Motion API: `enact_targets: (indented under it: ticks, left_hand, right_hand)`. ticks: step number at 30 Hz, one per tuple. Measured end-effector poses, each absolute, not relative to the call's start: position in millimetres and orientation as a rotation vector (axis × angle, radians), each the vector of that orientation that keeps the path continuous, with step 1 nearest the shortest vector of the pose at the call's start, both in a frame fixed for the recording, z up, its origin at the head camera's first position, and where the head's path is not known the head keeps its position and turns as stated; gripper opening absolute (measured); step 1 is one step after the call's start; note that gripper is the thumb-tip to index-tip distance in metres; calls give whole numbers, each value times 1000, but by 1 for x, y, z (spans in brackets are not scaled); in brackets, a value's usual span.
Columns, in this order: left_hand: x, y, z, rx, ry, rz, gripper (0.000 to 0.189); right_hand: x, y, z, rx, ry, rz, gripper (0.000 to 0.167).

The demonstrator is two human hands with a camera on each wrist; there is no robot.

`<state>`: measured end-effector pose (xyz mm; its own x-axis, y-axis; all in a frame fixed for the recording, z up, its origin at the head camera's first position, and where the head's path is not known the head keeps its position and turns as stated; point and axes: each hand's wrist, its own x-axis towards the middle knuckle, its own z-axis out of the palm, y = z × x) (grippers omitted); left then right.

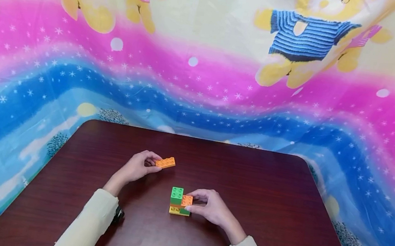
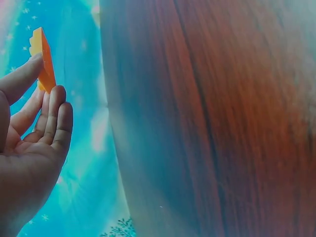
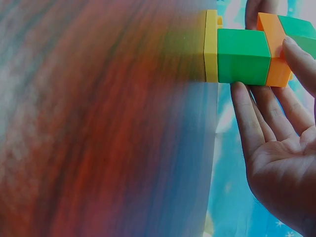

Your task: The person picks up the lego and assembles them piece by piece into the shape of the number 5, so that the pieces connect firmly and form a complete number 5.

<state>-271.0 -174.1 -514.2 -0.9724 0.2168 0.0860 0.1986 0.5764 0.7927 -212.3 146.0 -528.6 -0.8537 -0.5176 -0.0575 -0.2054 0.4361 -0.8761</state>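
Note:
My left hand (image 1: 136, 168) pinches an orange flat building brick (image 1: 166, 162) by one end, thumb against fingers, studs up in the head view. In the left wrist view this brick (image 2: 46, 61) shows nearly edge-on. My right hand (image 1: 213, 207) grips the right side of a small stack of bricks, its thumb on an orange piece (image 1: 187, 201). The stack has a yellow flat base (image 3: 211, 47), a green block (image 3: 243, 57) on that, an orange layer (image 3: 276, 52) above, and a second green block (image 1: 177, 193) highest at the left. The held brick is apart from the stack, farther back.
Everything is over a dark reddish-brown wooden table (image 1: 269, 183) with rounded far corners. A patterned cloth (image 1: 189, 78) with bears and snowflakes hangs behind it and along both sides. Both wrists wear dark straps near the light sleeves (image 1: 90, 222).

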Motion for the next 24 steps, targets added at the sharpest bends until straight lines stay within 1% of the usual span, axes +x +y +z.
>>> enact_targets:
  ticks: [19,24]
  left_hand:
    - [-240,-153,-487,643,2745,1459,32]
    - [-232,-149,-482,665,2749,1428,32]
  right_hand:
    - [-212,146,-526,-622,2377,-1360,35]
    - [-213,146,-526,-618,2377,-1359,35]
